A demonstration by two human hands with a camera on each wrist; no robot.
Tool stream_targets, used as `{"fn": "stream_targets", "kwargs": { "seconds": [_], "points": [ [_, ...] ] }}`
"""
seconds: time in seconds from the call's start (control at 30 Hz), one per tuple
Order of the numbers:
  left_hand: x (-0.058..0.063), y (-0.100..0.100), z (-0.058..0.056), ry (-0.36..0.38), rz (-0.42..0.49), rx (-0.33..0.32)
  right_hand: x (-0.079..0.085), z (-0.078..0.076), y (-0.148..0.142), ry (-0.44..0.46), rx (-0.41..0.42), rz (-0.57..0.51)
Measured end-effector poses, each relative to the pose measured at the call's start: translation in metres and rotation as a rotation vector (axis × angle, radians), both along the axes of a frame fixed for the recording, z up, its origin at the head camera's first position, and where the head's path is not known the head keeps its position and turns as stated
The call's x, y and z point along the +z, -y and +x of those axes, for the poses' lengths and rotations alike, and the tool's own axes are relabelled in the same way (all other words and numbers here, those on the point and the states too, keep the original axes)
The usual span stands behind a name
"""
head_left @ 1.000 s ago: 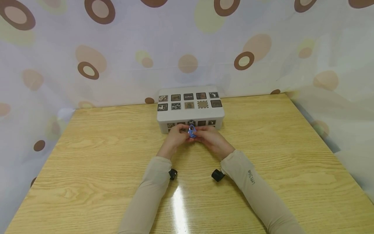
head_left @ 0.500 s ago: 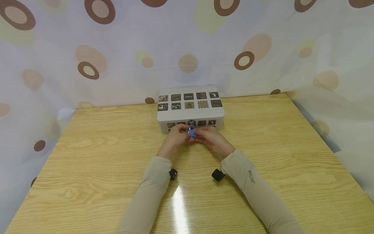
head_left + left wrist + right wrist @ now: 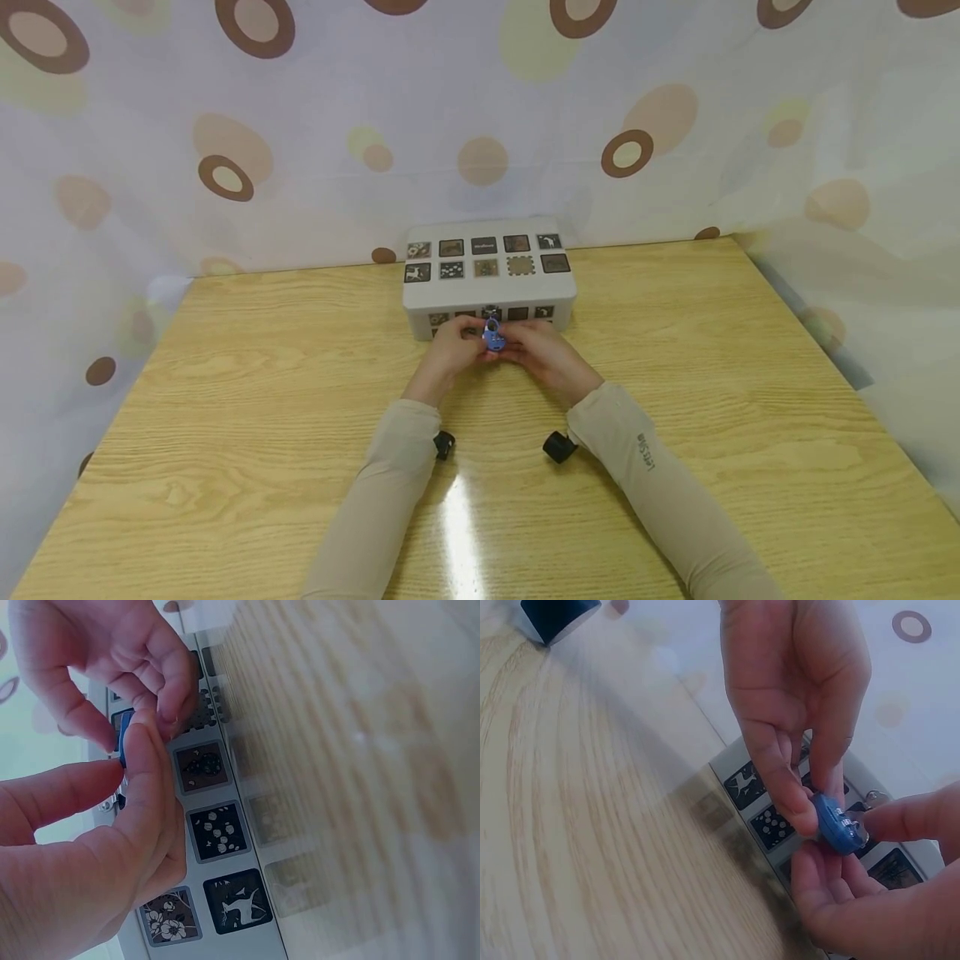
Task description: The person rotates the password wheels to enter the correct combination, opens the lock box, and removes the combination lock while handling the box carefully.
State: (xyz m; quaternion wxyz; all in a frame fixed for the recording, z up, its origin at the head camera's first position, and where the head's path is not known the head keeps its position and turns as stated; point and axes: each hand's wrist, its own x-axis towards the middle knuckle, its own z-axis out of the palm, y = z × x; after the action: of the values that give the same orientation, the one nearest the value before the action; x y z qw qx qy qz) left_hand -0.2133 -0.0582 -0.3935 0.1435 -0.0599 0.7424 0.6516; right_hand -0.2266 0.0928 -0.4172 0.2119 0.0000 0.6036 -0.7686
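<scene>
A small blue padlock (image 3: 493, 338) with silver dials on its body is held up in front of the box, at its metal clasp. My left hand (image 3: 452, 348) pinches it from the left, thumb and forefinger on its side. From the other side my right hand (image 3: 546, 353) grips it with thumb and fingertips. In the right wrist view, the padlock (image 3: 838, 824) shows between both hands' fingers. Only a blue edge of the padlock (image 3: 125, 739) shows in the left wrist view. The white box (image 3: 487, 287), lid down, bears dark square pictures.
The box stands on a wood-grain table (image 3: 262, 400), near its back edge. Behind hangs a white curtain (image 3: 420, 100) with brown and yellow circles, which also runs along both sides. A black strap (image 3: 558, 447) hangs by the right wrist, and another (image 3: 444, 446) by the left.
Both hands stay at the clasp with the padlock between them. The right fingertips have shifted slightly on the padlock, which looks a little turned.
</scene>
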Motion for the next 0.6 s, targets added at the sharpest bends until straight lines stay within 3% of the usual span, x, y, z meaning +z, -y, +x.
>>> {"fn": "stream_targets", "kwargs": {
  "seconds": [0.27, 0.6],
  "points": [
    [0.0015, 0.0008, 0.0001, 0.024, -0.013, 0.000, 0.0029, 0.0026, 0.0009, 0.021, 0.010, 0.039],
    [0.0003, 0.0007, 0.0000, -0.003, -0.034, 0.001, 0.0010, 0.0013, 0.0014, -0.030, 0.029, 0.028]
  ]
}}
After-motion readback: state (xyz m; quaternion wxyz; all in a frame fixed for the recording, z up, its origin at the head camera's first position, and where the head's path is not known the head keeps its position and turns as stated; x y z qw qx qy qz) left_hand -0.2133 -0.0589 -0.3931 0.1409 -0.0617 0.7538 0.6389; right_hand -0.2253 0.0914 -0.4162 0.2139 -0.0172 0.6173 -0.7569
